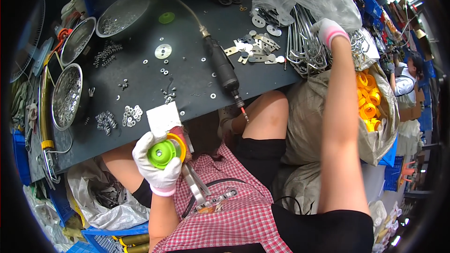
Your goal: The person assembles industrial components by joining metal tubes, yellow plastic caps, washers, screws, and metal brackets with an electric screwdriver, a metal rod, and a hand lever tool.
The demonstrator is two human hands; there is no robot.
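My left hand (161, 164), in a white glove, is closed around a round green plastic cap (162, 153) with a metal centre. A yellow ring (180, 144) sits behind the cap, and a silver metal lever (195, 183) extends below it over my lap. At the far right my outstretched right hand (329, 31), in a white glove with a pink cuff, is at a bundle of hooked metal rods (301, 42). Its fingertips are not clear enough to show whether it grips a rod. A clear plastic bag (311, 1) partly covers the rods.
A black power screwdriver (221, 67) lies mid-table, its bit past the near edge. Flat metal plates (258, 49) lie beside the rods. Metal bowls (68, 96) of small hardware stand left, near nuts (106, 122) and washers (132, 115). A sack of yellow rings (369, 96) stands right.
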